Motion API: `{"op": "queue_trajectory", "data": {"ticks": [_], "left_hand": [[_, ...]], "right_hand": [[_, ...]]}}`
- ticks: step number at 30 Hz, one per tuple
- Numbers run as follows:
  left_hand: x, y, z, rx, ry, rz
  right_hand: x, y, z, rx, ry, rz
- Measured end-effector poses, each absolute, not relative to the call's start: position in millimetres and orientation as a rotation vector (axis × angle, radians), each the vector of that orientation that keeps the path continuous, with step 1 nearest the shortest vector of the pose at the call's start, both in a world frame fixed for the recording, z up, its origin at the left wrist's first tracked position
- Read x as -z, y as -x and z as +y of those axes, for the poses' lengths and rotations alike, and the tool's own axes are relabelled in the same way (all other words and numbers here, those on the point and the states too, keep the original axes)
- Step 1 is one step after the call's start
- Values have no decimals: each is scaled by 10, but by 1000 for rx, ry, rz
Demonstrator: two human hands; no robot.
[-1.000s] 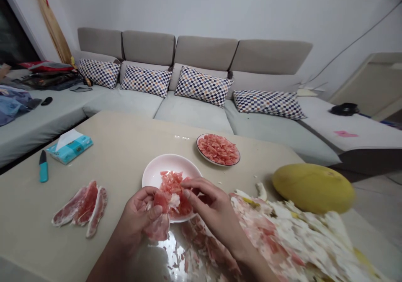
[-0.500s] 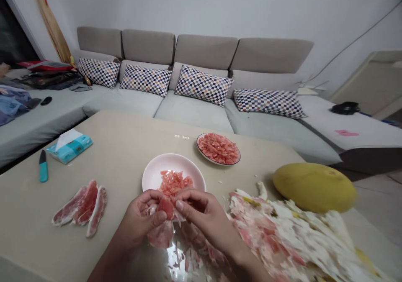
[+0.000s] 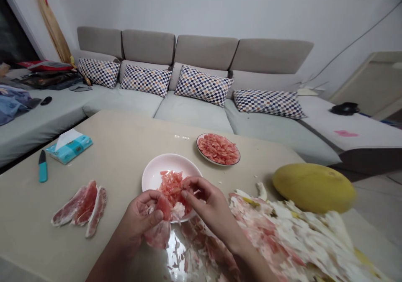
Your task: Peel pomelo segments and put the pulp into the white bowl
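My left hand (image 3: 143,215) is closed on a partly peeled pomelo segment (image 3: 164,206), its red flesh bare and pale membrane hanging below. Over the right side of a white bowl (image 3: 152,169), my right hand (image 3: 205,202) pinches thumb and fingers together, with a bit of pomelo flesh at the fingertips. Loose peeled pomelo flesh (image 3: 171,183) lies in the bowl, just beyond both hands. A pale scrap of membrane (image 3: 178,210) shows between the hands, near the bowl's front rim.
Unpeeled segments (image 3: 83,204) lie at left, near a teal-handled knife (image 3: 43,169) and a tissue pack (image 3: 70,147). A dark-rimmed plate of flesh (image 3: 218,149) stands behind the bowl. At right are a peel heap (image 3: 292,232) and a whole pomelo (image 3: 314,186). A sofa (image 3: 194,108) runs behind the table.
My right hand has moved away from the segment, up and to the right over the bowl. My left hand stays nearly in place, still holding the segment.
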State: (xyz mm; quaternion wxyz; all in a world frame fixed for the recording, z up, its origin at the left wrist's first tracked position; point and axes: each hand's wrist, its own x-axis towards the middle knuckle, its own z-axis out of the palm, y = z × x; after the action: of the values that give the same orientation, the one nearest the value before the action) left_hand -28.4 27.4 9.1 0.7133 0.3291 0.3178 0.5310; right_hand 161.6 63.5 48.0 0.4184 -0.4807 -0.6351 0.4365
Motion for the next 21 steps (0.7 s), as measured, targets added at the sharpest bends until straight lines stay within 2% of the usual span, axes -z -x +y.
{"op": "queue_trajectory", "data": {"ticks": [4,8,12,16,21], "left_hand": [[-89,276,265,-1173,-762,719],[-115,268,251,-1153,-794,754],[-128,271,248,-1167,-829,781],[-141,281,276,-1140,-904,822],[-155,260,307,-1206,-980,841]], "right_hand": [[-492,-1620,633,-835,1248,-1735],[-450,-1621,645,-727,1248,-1766],[-483,-1629,632,-773,1146,-1814],[-618,-1593,521,-954,1041,-1798],[-688,-1532,431,-1107,1086,-1838]]}}
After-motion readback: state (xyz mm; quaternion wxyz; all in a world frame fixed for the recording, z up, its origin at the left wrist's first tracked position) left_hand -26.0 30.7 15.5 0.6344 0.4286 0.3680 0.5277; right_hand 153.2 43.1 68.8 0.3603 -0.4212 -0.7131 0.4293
